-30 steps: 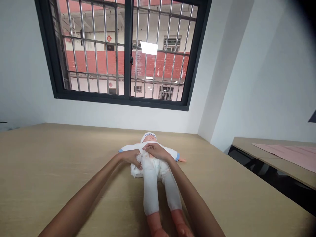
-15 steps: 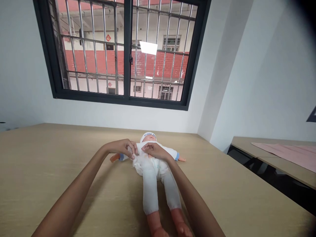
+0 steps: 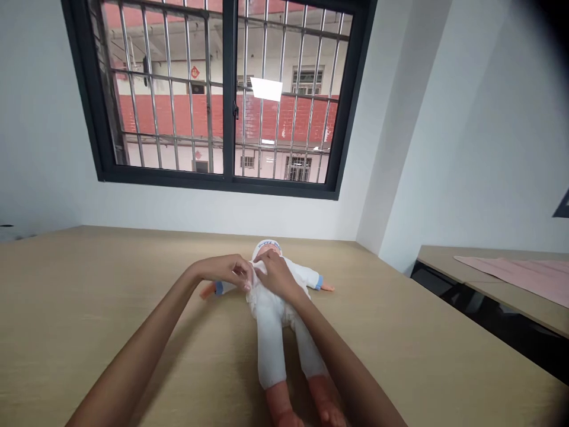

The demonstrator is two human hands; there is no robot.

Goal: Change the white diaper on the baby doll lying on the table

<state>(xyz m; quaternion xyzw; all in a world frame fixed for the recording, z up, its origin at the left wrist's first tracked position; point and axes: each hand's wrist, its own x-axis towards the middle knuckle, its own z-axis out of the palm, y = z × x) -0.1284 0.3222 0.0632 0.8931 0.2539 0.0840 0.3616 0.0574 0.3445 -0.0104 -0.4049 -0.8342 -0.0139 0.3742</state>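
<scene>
A baby doll [image 3: 270, 350] lies on its back, with its feet towards me and its head at the far end. It wears a white cap [image 3: 267, 244], a white top [image 3: 304, 274] with blue cuffs and a white diaper [image 3: 253, 305] around its hips. My left hand [image 3: 235, 271] is at the left side of the doll's waist, thumb and fingertips pinched on the diaper's upper edge. Across the doll's belly and chest lies my right hand [image 3: 275, 276], fingers stretched out and thumb apart. It hides the front of the top and part of the diaper.
The doll rests on a wide wooden table [image 3: 111, 308] that reaches the white wall. Above it is a dark-framed window [image 3: 229, 118] with metal bars outside. To the right, beyond a dark gap, a second table [image 3: 444, 261] carries a pink cloth [image 3: 520, 276].
My right hand has moved up the doll's belly towards its chest, its fingers straighter. My left hand has shifted slightly right with the diaper's edge, which now lies closer against the waist.
</scene>
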